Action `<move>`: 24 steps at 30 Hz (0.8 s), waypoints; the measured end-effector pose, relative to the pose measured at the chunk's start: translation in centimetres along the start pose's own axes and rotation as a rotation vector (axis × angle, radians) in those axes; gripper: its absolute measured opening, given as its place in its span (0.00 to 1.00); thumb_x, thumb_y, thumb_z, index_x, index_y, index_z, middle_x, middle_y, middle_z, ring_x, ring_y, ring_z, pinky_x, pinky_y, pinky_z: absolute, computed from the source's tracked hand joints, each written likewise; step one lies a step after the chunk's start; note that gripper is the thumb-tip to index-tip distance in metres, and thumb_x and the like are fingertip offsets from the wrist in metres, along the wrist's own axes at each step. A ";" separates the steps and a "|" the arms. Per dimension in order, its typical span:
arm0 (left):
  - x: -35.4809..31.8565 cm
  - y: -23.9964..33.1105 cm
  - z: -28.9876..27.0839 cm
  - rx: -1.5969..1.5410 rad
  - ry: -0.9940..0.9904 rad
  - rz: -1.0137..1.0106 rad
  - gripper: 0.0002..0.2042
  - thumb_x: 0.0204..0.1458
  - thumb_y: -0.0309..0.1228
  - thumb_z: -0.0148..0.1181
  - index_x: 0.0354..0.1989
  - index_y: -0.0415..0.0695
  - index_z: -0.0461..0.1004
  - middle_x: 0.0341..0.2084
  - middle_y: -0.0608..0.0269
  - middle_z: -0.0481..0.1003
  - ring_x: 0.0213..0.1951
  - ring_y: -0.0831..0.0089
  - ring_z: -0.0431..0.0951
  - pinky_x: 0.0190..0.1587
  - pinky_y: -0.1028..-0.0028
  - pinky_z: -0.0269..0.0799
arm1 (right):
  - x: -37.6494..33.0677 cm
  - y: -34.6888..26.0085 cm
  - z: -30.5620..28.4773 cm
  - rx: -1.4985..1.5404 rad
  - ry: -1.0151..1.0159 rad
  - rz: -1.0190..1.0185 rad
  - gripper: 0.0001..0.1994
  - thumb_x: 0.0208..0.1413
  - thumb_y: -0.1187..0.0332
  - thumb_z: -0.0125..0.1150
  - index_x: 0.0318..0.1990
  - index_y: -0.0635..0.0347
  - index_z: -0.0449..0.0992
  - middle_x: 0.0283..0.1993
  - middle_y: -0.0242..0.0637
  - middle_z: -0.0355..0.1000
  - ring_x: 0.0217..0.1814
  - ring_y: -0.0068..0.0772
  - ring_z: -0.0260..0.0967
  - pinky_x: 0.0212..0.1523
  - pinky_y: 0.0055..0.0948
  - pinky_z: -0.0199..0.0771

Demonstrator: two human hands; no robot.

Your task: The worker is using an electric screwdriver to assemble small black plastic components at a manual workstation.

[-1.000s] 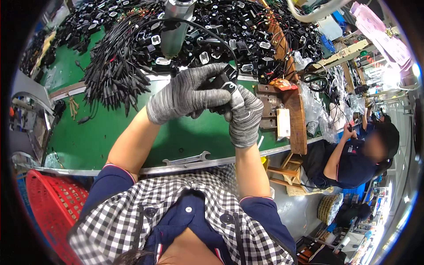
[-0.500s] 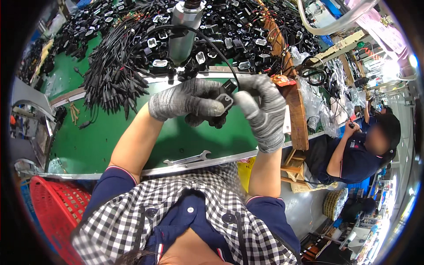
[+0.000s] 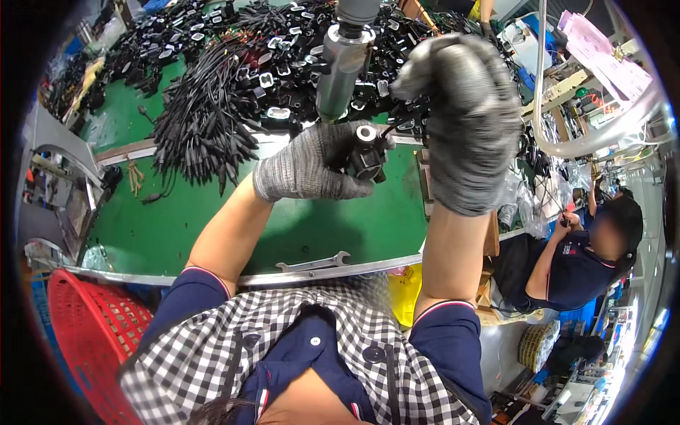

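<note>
My left hand (image 3: 304,166), in a grey knit glove, is closed around a small black housing (image 3: 365,161) with a pale round opening facing up. A thin dark cable runs from the housing toward the right, in front of the pile. My right hand (image 3: 464,120), gloved alike, is raised to the right of the housing and apart from it. Its fingers look curled, but motion smears them, and I cannot make out whether anything is in them. A silver cylindrical tool (image 3: 341,78) hangs just above and beyond my left hand.
A bundle of black cables (image 3: 202,120) lies at the left of the green tabletop (image 3: 163,234). Black parts are heaped at the back. A wrench (image 3: 315,263) lies by the front edge. A red basket (image 3: 85,326) stands lower left. Another person (image 3: 577,262) works at the right.
My right hand has moved away from the housing, up and to the right. My left hand has turned the housing, so its round opening now faces up.
</note>
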State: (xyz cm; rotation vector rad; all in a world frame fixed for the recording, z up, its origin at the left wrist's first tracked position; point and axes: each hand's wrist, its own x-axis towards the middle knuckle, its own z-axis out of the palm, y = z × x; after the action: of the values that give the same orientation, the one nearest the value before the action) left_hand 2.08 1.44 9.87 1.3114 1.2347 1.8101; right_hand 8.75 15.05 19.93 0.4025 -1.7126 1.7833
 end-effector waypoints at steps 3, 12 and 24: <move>-0.5 0.1 -0.8 0.001 -0.009 0.055 0.26 0.42 0.29 0.65 0.52 0.40 0.64 0.36 0.63 0.72 0.38 0.79 0.72 0.39 0.77 0.70 | 0.8 -1.4 -0.9 0.291 -0.013 -0.106 0.12 0.55 0.65 0.52 0.39 0.65 0.70 0.29 0.40 0.69 0.30 0.32 0.67 0.34 0.30 0.69; -1.1 2.8 -1.9 -0.257 -0.144 -0.334 0.35 0.39 0.47 0.63 0.53 0.36 0.63 0.29 0.53 0.76 0.23 0.76 0.76 0.21 0.82 0.69 | -7.5 2.0 -2.0 0.021 0.049 0.306 0.16 0.51 0.60 0.57 0.37 0.68 0.73 0.30 0.40 0.71 0.29 0.27 0.67 0.33 0.24 0.66; -0.4 2.7 -0.6 -0.047 0.022 -0.332 0.30 0.45 0.42 0.60 0.57 0.41 0.62 0.24 0.63 0.74 0.17 0.81 0.71 0.19 0.85 0.65 | -8.5 2.9 -2.9 -0.259 -0.032 0.632 0.10 0.55 0.65 0.55 0.26 0.61 0.72 0.15 0.26 0.64 0.16 0.14 0.59 0.18 0.18 0.58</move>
State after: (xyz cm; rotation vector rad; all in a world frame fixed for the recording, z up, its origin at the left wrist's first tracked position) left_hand 1.85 -0.16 12.17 0.9946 1.3244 1.6089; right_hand 13.98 16.09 12.12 -0.2573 -2.2236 1.9249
